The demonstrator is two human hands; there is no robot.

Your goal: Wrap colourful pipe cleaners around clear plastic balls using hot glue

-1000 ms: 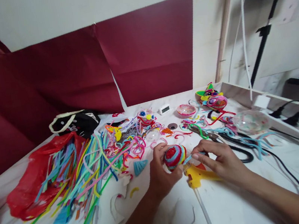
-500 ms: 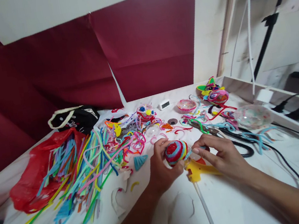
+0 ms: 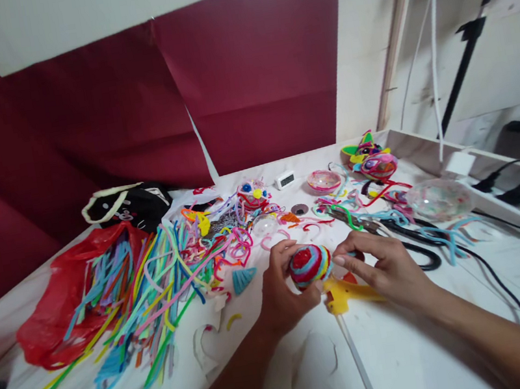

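in the head view, a fuzzy ball (image 3: pixel 309 265), ringed in red, blue and yellow, is held above the white table (image 3: pixel 414 354), near its front. it is gripped from the side by the curled fingers and thumb of the left hand (image 3: pixel 285 289). the right hand (image 3: pixel 382 264) is set close beside it, thumb and forefinger pinched on a thin blue strand, mostly hidden. below them a smooth yellow glue gun (image 3: pixel 338 298) is seen. a ribbed blue cone (image 3: pixel 244 280) is laid to the left, near fuzzy stems (image 3: pixel 157 290) spilled from a crinkled red bag (image 3: pixel 46 320).
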